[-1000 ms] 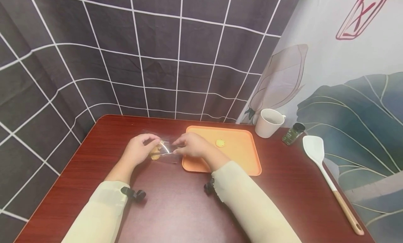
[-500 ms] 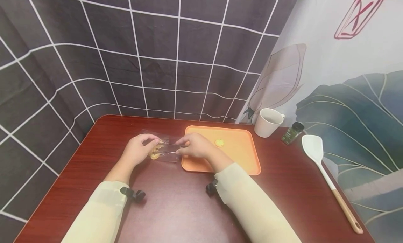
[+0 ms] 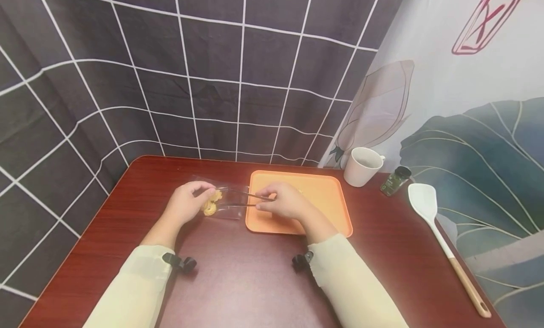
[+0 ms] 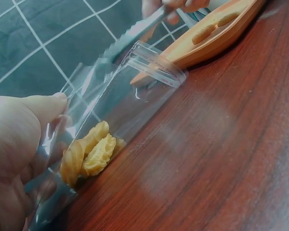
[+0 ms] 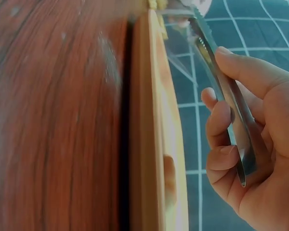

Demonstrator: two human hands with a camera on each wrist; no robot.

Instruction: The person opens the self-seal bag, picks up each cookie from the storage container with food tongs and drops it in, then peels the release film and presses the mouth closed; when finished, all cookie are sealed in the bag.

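Observation:
My left hand (image 3: 187, 202) pinches a clear plastic bag (image 4: 159, 69) near its left end. Inside the bag lie several golden, ridged cookies (image 4: 89, 156). My right hand (image 3: 284, 200) grips metal tongs (image 5: 231, 96), thumb on one arm and fingers curled round the other. The tongs' arms are spread apart and their toothed tips reach toward the bag's mouth; no cookie shows between them. Under the right hand is an orange tray (image 3: 329, 210), and cookies (image 4: 203, 34) lie on it in the left wrist view. In the head view the right hand mostly hides them.
Behind the tray's right corner stands a white mug (image 3: 362, 166). A small dark-capped jar (image 3: 395, 181) lies tilted beside it. A white spatula (image 3: 425, 200) with a wooden handle lies along the right edge of the red-brown table (image 3: 238, 280). Gridded dark cloth (image 3: 212, 96) hangs behind.
My right hand has moved right, over the tray, drawing the tongs back from the cookies in the bag. It now covers most of the tray's cookie. The left hand stays put.

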